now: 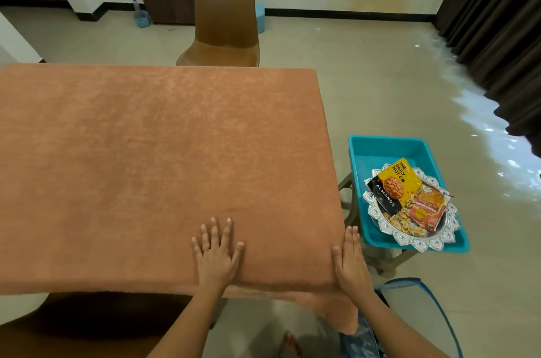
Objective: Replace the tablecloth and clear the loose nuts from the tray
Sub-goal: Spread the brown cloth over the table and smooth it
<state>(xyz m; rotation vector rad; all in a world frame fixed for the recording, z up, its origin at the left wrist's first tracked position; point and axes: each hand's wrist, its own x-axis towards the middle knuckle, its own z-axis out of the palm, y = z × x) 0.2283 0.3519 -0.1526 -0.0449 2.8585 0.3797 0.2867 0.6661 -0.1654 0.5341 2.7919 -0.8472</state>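
Hands (pixel 216 253) (pixel 349 259) flat on tablecloth (pixel 152 152) edge — seemingly smooth.

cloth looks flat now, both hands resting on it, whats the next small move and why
Probably lift the right hand off the tablecloth and reach for the silver tray in the blue bin: the cloth lies smooth and flat, while loose nuts lie on the tray beside the almonds packet.

The tablecloth (pixel 146 167) is cut off left (red packet (pixel 427 208) label blurred).
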